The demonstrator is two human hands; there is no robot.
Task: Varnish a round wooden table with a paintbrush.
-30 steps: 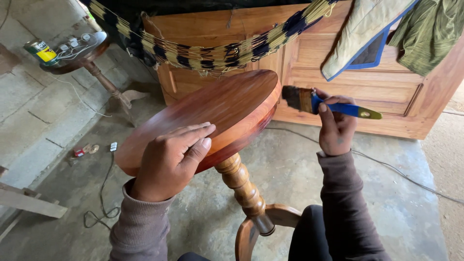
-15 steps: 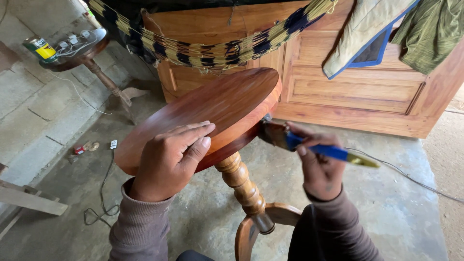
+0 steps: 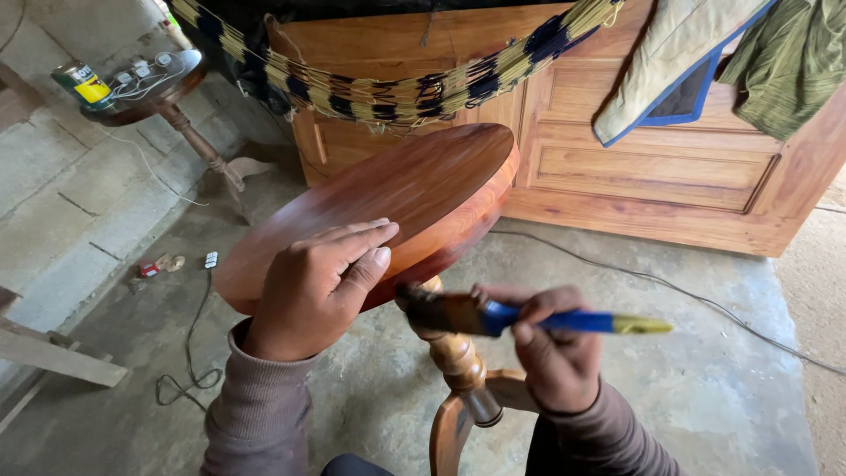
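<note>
under the tilted round table (image 3: 414, 189) our right hand (image 3: 551, 357) grips a blue-handled brush (image 3: 529, 319), its long axis level, bristles pointing left against the turned leg (image 3: 454, 353) just below the rim. our left hand (image 3: 322, 286) lies flat on the top, fingers spread, holding nothing; we cannot see the bristle tips or the table's underside.

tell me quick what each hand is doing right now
Left hand: open, flat on the round wooden tabletop.
Right hand: closed around the blue-handled paintbrush, bristles by the table's underside.
</note>
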